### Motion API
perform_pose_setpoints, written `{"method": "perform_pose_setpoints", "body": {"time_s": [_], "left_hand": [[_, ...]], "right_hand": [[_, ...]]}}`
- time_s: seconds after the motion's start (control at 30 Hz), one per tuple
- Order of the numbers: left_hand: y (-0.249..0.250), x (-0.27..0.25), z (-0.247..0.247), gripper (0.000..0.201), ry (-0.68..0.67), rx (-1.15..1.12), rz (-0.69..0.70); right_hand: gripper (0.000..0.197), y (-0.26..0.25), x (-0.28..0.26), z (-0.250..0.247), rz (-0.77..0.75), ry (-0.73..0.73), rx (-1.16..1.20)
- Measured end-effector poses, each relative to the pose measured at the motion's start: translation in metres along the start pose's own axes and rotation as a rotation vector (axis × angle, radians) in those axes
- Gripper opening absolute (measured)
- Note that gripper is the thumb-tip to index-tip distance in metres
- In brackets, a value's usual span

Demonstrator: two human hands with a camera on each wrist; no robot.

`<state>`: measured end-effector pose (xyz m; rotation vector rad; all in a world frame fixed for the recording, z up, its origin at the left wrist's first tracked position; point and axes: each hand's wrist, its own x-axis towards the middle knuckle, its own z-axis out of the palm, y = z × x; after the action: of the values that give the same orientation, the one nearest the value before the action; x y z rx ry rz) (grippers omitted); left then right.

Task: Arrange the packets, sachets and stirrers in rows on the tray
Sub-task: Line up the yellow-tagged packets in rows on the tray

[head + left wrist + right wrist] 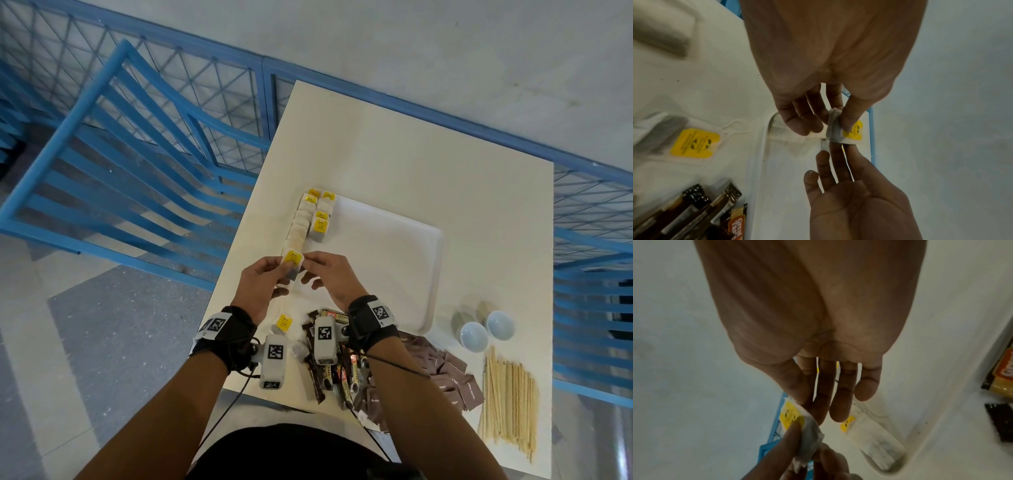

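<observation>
A tea bag with a yellow tag (292, 260) (835, 131) (795, 420) hangs just above the near left corner of the white tray (394, 246). My left hand (274, 274) pinches it between thumb and fingers. My right hand (313, 265) pinches its right edge with thumb and forefinger, the other fingers straight. Two rows of tea bags (310, 219) run along the tray's left side; the nearest one (873, 434) lies just beyond my fingers. Another tea bag (283, 324) (692, 144) lies loose on the table under my left wrist.
On the table's near edge lie dark stick sachets (322, 373), brown square sachets (448, 377) and a bundle of wooden stirrers (510, 387). Two small pale bowls (474, 336) stand right of the tray. Blue railings (144, 178) border the table.
</observation>
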<state>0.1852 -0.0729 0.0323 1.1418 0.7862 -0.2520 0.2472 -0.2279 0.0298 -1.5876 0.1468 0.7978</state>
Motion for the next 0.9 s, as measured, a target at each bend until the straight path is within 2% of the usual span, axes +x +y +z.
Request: {"method": "perform_pose_setpoints", "body": {"time_s": [0.13, 0.27, 0.4, 0.6, 0.73, 0.9], "left_hand": [[-0.001, 0.003, 0.002, 0.021, 0.020, -0.010, 0.006], [-0.002, 0.007, 0.004, 0.020, -0.015, 0.009, -0.006], [0.001, 0.011, 0.006, 0.025, -0.021, 0.103, -0.019], [0.000, 0.018, -0.012, 0.011, -0.021, 0.336, -0.036], [0.000, 0.020, -0.026, 0.014, -0.015, 0.400, -0.057], [0.002, 0.023, -0.034, 0.016, -0.011, 0.417, -0.067]], "right_hand": [[0.014, 0.001, -0.002, 0.001, -0.040, 0.026, -0.078], [0.009, 0.006, 0.001, -0.001, -0.118, 0.124, -0.159], [0.014, 0.010, 0.015, -0.007, -0.085, 0.213, -0.153], [0.006, 0.014, 0.050, -0.016, -0.016, 0.453, -0.260], [0.016, 0.013, 0.062, -0.011, 0.008, 0.497, -0.329], [0.016, 0.012, 0.068, -0.004, -0.006, 0.552, -0.404]]}}
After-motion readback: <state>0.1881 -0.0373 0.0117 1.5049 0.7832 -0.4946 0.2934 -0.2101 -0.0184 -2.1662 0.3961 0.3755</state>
